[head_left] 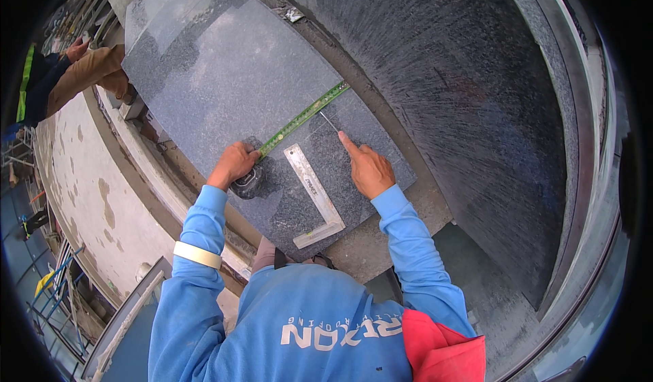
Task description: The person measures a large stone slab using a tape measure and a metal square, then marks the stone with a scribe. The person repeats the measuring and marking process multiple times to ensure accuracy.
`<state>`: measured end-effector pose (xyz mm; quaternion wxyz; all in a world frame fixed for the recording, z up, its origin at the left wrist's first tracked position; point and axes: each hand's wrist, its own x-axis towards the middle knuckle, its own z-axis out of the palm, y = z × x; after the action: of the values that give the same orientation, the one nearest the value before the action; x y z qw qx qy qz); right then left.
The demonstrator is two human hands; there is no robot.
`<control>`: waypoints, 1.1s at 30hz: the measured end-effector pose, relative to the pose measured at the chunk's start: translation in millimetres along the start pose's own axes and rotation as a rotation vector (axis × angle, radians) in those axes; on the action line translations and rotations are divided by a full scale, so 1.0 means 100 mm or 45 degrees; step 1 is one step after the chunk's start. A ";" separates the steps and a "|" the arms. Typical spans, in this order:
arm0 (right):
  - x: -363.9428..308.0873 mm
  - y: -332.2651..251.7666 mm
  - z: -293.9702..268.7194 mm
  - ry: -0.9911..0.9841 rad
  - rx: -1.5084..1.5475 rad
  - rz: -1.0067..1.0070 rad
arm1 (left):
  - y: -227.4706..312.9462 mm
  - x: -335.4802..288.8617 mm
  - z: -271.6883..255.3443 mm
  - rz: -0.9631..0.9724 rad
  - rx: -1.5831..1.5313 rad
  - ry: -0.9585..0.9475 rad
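A large dark grey stone slab (231,62) lies in front of me. My left hand (235,164) grips a tape measure (249,182) at the slab's left edge. Its green blade (306,115) stretches diagonally to the slab's far right edge. My right hand (371,168) is closed around a thin, pointed metal rod (329,121), index finger extended along it. The rod's tip rests on or just above the stone, right beside the blade. Between my hands lies a metal try square (314,190), flat on the slab and touched by neither hand.
A tall dark stone panel (462,96) rises on the right. Along the left runs a curved, pale concrete ledge (102,198). Another person (81,76) sits or crouches at the upper left. A roll of tape (198,255) circles my left forearm.
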<state>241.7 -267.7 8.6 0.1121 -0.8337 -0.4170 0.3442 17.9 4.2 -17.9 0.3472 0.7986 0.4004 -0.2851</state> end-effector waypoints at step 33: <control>-1.40 0.07 1.36 0.221 0.297 0.082 | -0.11 0.35 -0.35 0.029 -0.147 1.157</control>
<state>97.5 -393.9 -27.9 0.2326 -0.8547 -0.3358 0.3203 32.5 51.8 -26.6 0.1834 0.8264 0.5185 0.1207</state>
